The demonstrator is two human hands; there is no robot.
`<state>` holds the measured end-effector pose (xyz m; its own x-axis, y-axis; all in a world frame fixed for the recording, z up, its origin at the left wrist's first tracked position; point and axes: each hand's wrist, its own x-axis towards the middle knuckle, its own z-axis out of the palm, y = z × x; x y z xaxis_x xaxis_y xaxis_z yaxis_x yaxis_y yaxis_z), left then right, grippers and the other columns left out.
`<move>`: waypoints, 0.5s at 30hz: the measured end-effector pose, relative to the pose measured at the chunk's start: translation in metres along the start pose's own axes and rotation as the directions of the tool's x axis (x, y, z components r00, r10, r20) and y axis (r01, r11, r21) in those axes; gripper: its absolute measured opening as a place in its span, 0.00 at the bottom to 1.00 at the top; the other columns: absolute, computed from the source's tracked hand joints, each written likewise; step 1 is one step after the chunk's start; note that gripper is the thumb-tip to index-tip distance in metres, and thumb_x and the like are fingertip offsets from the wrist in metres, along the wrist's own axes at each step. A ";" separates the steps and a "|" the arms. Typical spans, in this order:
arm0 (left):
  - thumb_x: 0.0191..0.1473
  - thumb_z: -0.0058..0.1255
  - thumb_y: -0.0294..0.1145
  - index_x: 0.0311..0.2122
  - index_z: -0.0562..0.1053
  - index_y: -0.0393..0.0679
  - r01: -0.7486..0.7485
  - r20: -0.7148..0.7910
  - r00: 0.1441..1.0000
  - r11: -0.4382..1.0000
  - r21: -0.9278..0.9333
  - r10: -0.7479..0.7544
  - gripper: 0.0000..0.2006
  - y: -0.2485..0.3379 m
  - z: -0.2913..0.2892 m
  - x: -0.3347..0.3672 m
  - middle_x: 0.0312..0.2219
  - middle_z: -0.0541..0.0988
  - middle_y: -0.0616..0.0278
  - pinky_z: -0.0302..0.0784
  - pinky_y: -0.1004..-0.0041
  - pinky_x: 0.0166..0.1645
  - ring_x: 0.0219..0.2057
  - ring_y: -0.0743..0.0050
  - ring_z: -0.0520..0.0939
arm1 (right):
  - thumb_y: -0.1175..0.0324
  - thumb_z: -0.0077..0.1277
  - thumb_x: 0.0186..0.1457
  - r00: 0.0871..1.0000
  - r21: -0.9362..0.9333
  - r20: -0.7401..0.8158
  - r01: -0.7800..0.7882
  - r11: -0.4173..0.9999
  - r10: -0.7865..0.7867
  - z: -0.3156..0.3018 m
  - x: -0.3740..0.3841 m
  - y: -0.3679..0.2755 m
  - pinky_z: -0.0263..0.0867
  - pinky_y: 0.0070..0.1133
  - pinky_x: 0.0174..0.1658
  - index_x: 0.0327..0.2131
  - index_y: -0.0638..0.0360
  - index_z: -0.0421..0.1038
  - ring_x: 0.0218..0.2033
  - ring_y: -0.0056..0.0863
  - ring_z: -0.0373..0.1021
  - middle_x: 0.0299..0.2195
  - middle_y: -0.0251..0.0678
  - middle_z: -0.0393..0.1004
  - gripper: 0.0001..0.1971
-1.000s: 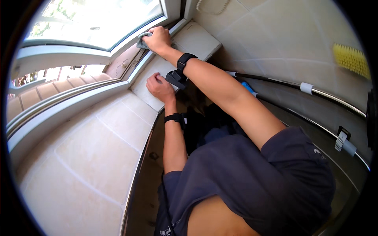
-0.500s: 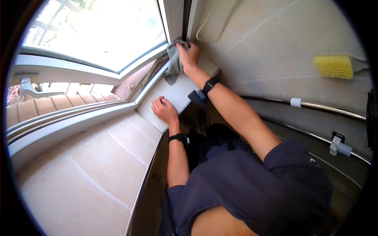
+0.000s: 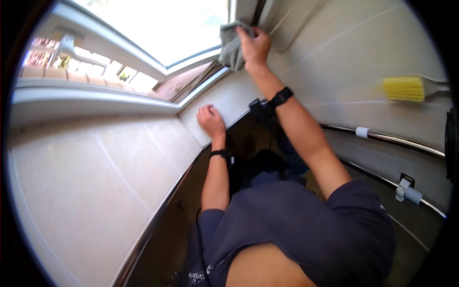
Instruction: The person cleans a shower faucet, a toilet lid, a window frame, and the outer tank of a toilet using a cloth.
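Note:
A grey cloth [image 3: 232, 51] is bunched in my right hand [image 3: 256, 47], whose fingers press it against the white window frame [image 3: 202, 59] near the lower corner of the open pane. The cloth's loose end hangs just over the sill. My left hand [image 3: 211, 120] rests on the pale tiled sill [image 3: 230, 98] close to its front edge. Its fingers are curled in, and nothing shows in them.
A yellow brush [image 3: 404, 89] with a pale handle hangs by the tiled wall at right. Below it run metal rails [image 3: 404, 142] with a grey clip [image 3: 405, 190]. A light cord [image 3: 299, 26] hangs on the wall. A window handle [image 3: 71, 50] juts out at upper left.
My right hand has moved the cloth up along the window frame, lifting its hanging end off the sill. My left hand stays on the sill. The whole view has shifted a little.

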<state>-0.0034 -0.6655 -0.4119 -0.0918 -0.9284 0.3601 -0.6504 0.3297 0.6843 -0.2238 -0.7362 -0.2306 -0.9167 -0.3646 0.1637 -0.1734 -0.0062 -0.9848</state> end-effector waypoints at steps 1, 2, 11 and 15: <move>0.55 0.50 0.25 0.33 0.76 0.41 -0.001 0.005 1.000 1.000 -0.017 0.001 0.04 0.002 -0.001 0.001 0.32 0.78 0.53 0.70 0.57 0.46 0.38 0.49 0.75 | 0.62 0.68 0.51 1.000 0.018 0.007 0.009 1.000 -0.009 -0.001 0.000 0.004 0.69 0.25 0.35 0.34 0.69 0.79 0.29 0.21 0.71 0.30 0.36 0.81 0.17; 0.55 0.50 0.25 0.33 0.76 0.41 0.004 0.000 1.000 1.000 -0.030 -0.004 0.04 0.002 -0.005 0.001 0.32 0.78 0.54 0.70 0.58 0.46 0.38 0.49 0.75 | 0.64 0.67 0.52 0.999 0.015 0.049 -0.015 1.000 0.014 0.000 -0.001 0.006 0.70 0.24 0.34 0.35 0.70 0.79 0.29 0.20 0.72 0.30 0.36 0.81 0.16; 0.55 0.51 0.27 0.34 0.76 0.41 0.028 0.011 1.000 0.999 -0.042 -0.028 0.04 -0.005 -0.004 -0.004 0.34 0.78 0.55 0.70 0.58 0.47 0.39 0.51 0.75 | 0.65 0.66 0.52 0.901 0.239 0.268 0.281 0.929 -0.342 0.066 -0.065 -0.060 0.72 0.23 0.35 0.36 0.64 0.78 0.31 0.24 0.78 0.31 0.39 0.82 0.13; 0.54 0.48 0.24 0.35 0.76 0.40 -0.045 -0.042 0.998 0.999 0.029 0.046 0.05 -0.002 0.000 -0.002 0.34 0.77 0.56 0.70 0.58 0.48 0.39 0.50 0.75 | 0.79 0.57 0.57 0.545 0.514 0.210 0.645 0.565 -0.812 0.116 -0.073 -0.114 0.73 0.23 0.35 0.49 0.65 0.73 0.35 0.31 0.76 0.38 0.40 0.76 0.16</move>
<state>-0.0018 -0.6640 -0.4139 -0.0896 -0.9041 0.4178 -0.6674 0.3659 0.6486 -0.0955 -0.8165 -0.1371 -0.2827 -0.3890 0.8768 -0.5040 -0.7174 -0.4809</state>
